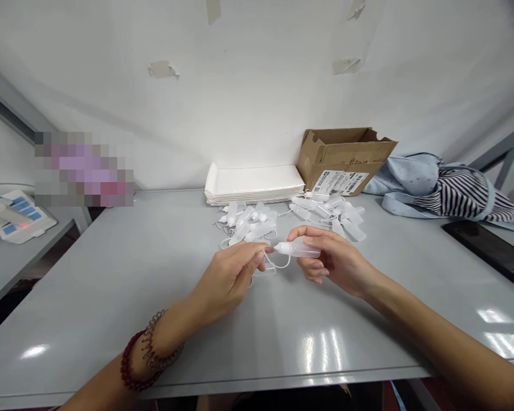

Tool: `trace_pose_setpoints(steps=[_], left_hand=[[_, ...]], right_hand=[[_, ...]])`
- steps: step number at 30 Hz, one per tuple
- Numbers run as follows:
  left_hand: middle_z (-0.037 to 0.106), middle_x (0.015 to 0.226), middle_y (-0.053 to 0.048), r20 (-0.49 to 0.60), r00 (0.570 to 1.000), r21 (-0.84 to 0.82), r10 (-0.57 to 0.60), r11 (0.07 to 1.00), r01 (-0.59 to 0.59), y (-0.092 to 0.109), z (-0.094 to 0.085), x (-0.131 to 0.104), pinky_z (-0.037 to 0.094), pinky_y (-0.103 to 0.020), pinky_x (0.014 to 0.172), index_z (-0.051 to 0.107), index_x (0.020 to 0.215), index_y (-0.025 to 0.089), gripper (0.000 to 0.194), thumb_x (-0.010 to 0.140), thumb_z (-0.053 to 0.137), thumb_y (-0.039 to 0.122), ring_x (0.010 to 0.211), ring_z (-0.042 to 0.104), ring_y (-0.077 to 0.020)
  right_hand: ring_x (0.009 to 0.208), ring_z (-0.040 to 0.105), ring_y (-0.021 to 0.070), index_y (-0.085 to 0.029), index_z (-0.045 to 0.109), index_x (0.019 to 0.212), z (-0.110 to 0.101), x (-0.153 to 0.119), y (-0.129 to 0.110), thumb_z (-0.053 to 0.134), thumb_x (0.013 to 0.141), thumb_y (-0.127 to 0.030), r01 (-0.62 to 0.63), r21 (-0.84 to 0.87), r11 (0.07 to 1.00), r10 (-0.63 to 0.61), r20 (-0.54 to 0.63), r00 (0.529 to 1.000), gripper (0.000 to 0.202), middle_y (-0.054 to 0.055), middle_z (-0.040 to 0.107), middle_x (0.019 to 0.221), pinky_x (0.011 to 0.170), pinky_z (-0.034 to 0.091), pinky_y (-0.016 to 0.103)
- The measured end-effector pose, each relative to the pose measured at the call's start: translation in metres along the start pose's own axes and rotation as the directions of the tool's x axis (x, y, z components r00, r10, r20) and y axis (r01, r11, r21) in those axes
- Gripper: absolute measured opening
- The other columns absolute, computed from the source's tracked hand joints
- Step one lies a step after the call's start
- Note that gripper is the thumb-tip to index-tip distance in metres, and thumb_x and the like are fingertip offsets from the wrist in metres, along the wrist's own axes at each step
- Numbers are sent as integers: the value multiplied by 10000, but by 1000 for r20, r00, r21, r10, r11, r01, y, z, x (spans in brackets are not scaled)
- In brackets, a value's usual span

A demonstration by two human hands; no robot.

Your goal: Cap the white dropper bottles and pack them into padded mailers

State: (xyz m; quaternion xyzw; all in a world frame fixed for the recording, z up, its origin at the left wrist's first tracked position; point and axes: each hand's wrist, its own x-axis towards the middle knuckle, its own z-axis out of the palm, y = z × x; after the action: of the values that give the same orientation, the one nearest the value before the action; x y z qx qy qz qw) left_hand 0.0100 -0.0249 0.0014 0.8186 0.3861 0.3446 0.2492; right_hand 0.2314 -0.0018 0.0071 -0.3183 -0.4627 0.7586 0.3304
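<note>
Bottle (pixel 298 249), partly hidden by your right fingers (pixel 303 230) clamped around it
Its body is cloudy-clear; your left fingers (pixel 249 251) pinch its thin strap (pixel 278 266), covering one end.

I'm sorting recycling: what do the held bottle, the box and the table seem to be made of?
Held bottle: probably plastic with a satin finish, given its milky translucence. Box: apparently cardboard, matte, with thin brown walls. Table: glossy, as bright reflections show; painted metal or laminate, I can't tell.

Transl. wht. bottle (pixel 299 249), approx. horiz. in R fingers (pixel 307 231), nozzle (pixel 283 248) twd. L
</note>
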Motion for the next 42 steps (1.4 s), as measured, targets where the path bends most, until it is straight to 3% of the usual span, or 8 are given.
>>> trace_pose_setpoints(steps=[6, 13, 29, 42], left_hand=[[637, 764, -7, -11, 1000, 8, 9, 1000, -9, 0, 1, 0, 469, -233, 665, 588, 1045, 166, 263, 965, 339, 186, 694, 583, -116], [628, 745, 0, -9, 1000, 14, 20, 1000, -19, 1, 0, 0, 462, -229, 654, 604, 949, 173, 265, 964, 340, 182, 659, 562, -110], [619, 776, -5, 4, 998, 24, 60, 998, -60, -2, 1, -1, 437, -234, 678, 574, 1040, 160, 231, 951, 362, 132, 717, 550, -119], [611, 752, -35, 44, 977, 251, 208, 944, -213, -10, 6, -1, 435, -271, 641, 552, 966, 133, 216, 904, 358, 60, 688, 515, -155]], right_hand=[[454, 219, 78, -192, 558, 960, 1, 0, 1, 467, 898, -311, -16, -20, 1000, 16, 7, 1000, 162, -73, 317, 533, 455, 272, 217], [444, 205, 75, -196, 554, 954, 1, 1, 1, 478, 884, -326, -16, 9, 1000, 16, 2, 1000, 166, -78, 313, 523, 445, 274, 211], [472, 209, 80, -201, 535, 984, 2, -1, -1, 458, 912, -321, -22, -52, 998, 23, 6, 1000, 160, -81, 283, 539, 458, 243, 215], [501, 228, 70, -218, 518, 891, 3, -6, -3, 495, 917, -422, 69, -348, 935, -103, -80, 992, 207, -86, 286, 569, 463, 178, 225]])
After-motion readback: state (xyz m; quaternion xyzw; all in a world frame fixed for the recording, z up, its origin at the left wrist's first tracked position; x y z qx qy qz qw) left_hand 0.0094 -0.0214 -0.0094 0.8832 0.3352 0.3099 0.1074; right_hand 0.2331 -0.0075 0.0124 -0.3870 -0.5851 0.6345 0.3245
